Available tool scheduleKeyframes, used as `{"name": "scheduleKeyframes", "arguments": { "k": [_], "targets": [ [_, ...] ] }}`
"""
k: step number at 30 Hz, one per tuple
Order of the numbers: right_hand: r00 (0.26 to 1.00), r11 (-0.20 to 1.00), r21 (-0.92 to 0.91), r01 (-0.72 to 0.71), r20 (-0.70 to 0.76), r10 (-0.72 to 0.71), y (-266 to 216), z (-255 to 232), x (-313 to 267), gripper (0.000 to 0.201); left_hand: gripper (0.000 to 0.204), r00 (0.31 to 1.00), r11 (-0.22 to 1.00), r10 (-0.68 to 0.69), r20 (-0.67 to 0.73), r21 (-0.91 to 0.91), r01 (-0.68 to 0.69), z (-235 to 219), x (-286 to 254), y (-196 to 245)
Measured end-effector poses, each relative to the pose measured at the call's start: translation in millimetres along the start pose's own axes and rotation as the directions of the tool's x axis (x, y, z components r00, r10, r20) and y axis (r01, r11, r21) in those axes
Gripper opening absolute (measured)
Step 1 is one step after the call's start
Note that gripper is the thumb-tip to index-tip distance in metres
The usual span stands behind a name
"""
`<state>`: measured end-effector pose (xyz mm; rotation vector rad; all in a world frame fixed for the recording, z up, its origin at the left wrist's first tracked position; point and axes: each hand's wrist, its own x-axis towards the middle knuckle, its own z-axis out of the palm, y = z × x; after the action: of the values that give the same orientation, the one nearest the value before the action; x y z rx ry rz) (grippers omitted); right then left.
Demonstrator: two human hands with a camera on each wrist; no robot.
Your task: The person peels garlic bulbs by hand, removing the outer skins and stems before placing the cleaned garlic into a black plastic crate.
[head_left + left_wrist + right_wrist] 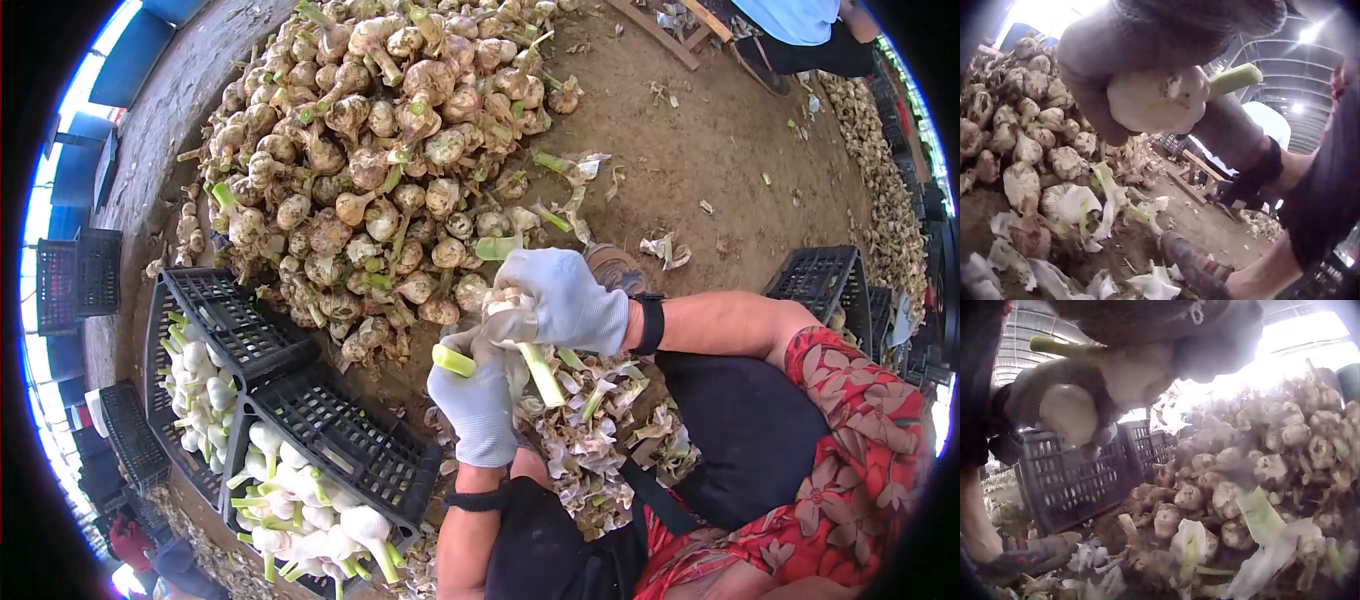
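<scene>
My gloved right hand (565, 300) grips a garlic bulb (508, 303), whose trimmed green stem (542, 375) points down toward my lap. Right beside it, my gloved left hand (472, 400) holds a second bulb, with a short cut stem (453, 360) poking out past the fingers. In the right wrist view this second bulb (1069, 415) shows pale and round in the left glove. The left wrist view shows a clean white bulb (1160, 103) close up beneath the glove, its stem toward my body. Loose skins (590, 430) lie below both hands.
A big heap of unpeeled garlic (370, 180) rises ahead. Black crates (340, 415) at the left contain clean white bulbs (310, 510). Another crate (820, 285) stands at the right. Beyond, a person in a light blue top (795, 20) sits near a wooden frame (655, 35).
</scene>
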<state>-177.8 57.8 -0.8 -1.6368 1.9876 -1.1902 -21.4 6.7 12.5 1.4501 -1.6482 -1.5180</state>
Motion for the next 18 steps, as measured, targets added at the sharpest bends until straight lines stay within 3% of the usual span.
{"name": "scheduleKeyframes", "arguments": {
  "k": [1, 2, 3, 4, 5, 7, 8, 11, 12, 13, 15, 16, 17, 18],
  "targets": [
    [0.987, 0.955, 0.248, -0.161, 0.049, 0.153, 0, 1, -1, 0.051, 0.006, 0.996, 0.993, -0.086, 0.017, -0.077, 0.087, 1, 0, 1],
    [0.949, 0.827, 0.467, -0.313, 0.133, 0.284, -4, 2, -1, 0.052, 0.006, 0.985, 0.973, -0.168, 0.040, -0.154, 0.173, 4, -1, 2],
    [0.890, 0.624, 0.641, -0.446, 0.244, 0.385, -6, 2, -1, 0.054, 0.008, 0.966, 0.940, -0.248, 0.072, -0.224, 0.258, 6, -1, 3],
    [0.917, 0.539, 0.752, -0.380, 0.231, 0.325, -2, 1, 3, 0.053, 0.010, 0.974, 0.939, -0.205, 0.091, -0.262, 0.222, 9, 0, -27],
    [0.905, 0.414, 0.819, -0.398, 0.278, 0.321, 1, 1, 6, 0.046, 0.008, 0.937, 0.922, -0.285, 0.201, -0.210, 0.325, 8, -5, -20],
    [0.845, 0.162, 0.875, -0.457, 0.369, 0.388, 8, 5, 3, 0.041, 0.008, 0.890, 0.951, -0.310, 0.333, 0.125, 0.284, 12, -8, -49],
    [0.811, 0.029, 0.882, -0.471, 0.420, 0.408, 12, 9, 2, 0.039, 0.020, 0.869, 0.931, -0.325, 0.374, 0.290, 0.223, 14, -7, -55],
    [0.680, 0.062, 0.770, -0.635, 0.518, 0.520, 26, 17, 1, 0.052, 0.035, 0.947, 0.969, -0.142, 0.289, -0.155, 0.193, 7, -4, -57],
    [0.640, 0.100, 0.724, -0.682, 0.526, 0.560, 22, 14, 0, 0.047, 0.057, 0.958, 0.937, -0.082, 0.275, -0.306, 0.168, 3, -3, -38],
    [0.649, 0.267, 0.637, -0.723, 0.496, 0.577, 18, 11, -1, 0.046, 0.067, 0.968, 0.930, -0.079, 0.237, -0.332, 0.157, 0, -3, -20],
    [0.683, 0.563, 0.388, -0.730, 0.434, 0.587, 5, 4, 2, 0.044, 0.067, 0.950, 0.905, -0.022, 0.310, -0.399, 0.151, -1, -3, 0],
    [0.819, 0.788, 0.251, -0.562, 0.301, 0.488, 3, 9, -1, 0.042, 0.066, 0.960, 0.929, 0.021, 0.278, -0.362, 0.084, 2, -2, -6],
    [0.866, 0.830, 0.269, -0.488, 0.270, 0.422, 4, 11, -3, 0.040, 0.066, 0.967, 0.947, 0.067, 0.247, -0.320, 0.016, 5, -1, -9],
    [0.905, 0.865, 0.287, -0.413, 0.236, 0.354, 6, 12, -4, 0.038, 0.068, 0.966, 0.873, -0.017, 0.257, -0.467, 0.140, 3, -1, -9]
  ]
}}
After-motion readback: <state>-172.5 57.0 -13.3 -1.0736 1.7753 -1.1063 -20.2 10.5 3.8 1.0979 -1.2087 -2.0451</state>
